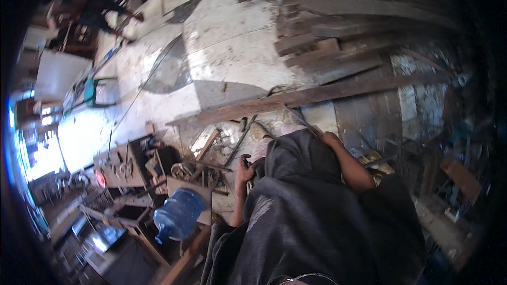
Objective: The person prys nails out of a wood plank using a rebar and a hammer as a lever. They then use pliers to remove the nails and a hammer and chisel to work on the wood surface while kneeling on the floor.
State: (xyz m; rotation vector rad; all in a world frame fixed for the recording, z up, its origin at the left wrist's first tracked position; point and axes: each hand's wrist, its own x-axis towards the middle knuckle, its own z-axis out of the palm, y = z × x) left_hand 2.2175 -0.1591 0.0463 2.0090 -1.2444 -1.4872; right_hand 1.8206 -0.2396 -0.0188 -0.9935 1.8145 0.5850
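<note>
Bent over dark clothing, I have my right hand (329,140) closed round the near end of a thin grey bar (303,120). This bar slants away to the left, toward a long wooden beam (311,96); whether it touches the beam I cannot tell. My left hand (244,172) is beside my left knee, its fingers loosely curved and apart, with nothing seen in it. Part of that hand is blurred and hidden by the clothing. Close in front of my feet lie a dark rod (241,140) and a short wood strip (208,144).
Dark planks (364,18) are piled at the far right. A blue water jug (179,215) lies on its side at the left, near a wooden cabinet (124,166). A green-framed chair (91,93) stands farther off. Another person (95,10) is at the far left. Metal frames crowd the right.
</note>
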